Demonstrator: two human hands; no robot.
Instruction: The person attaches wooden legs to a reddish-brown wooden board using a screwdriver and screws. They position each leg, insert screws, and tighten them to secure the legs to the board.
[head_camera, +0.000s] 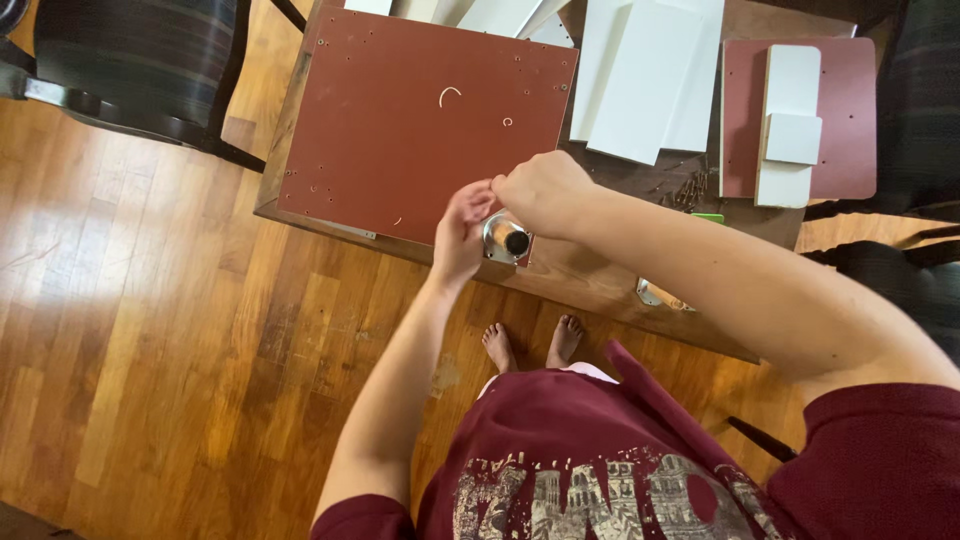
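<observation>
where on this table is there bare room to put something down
Barest: the red-brown panel, apart from its corner under the left hand and right hand at the metal cylinder. Crowded: white boards, loose screws, smaller red panel.

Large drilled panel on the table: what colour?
Reddish-brown panel, seen best in the head view.

Wearing a maroon short-sleeved shirt (590, 460) with a cracked greyish print of buildings across the front. Going barefoot, both feet (530, 343) showing below the hem. Baring both arms, left hand (462, 232) and right hand (543, 190) ungloved, no rings showing.
</observation>
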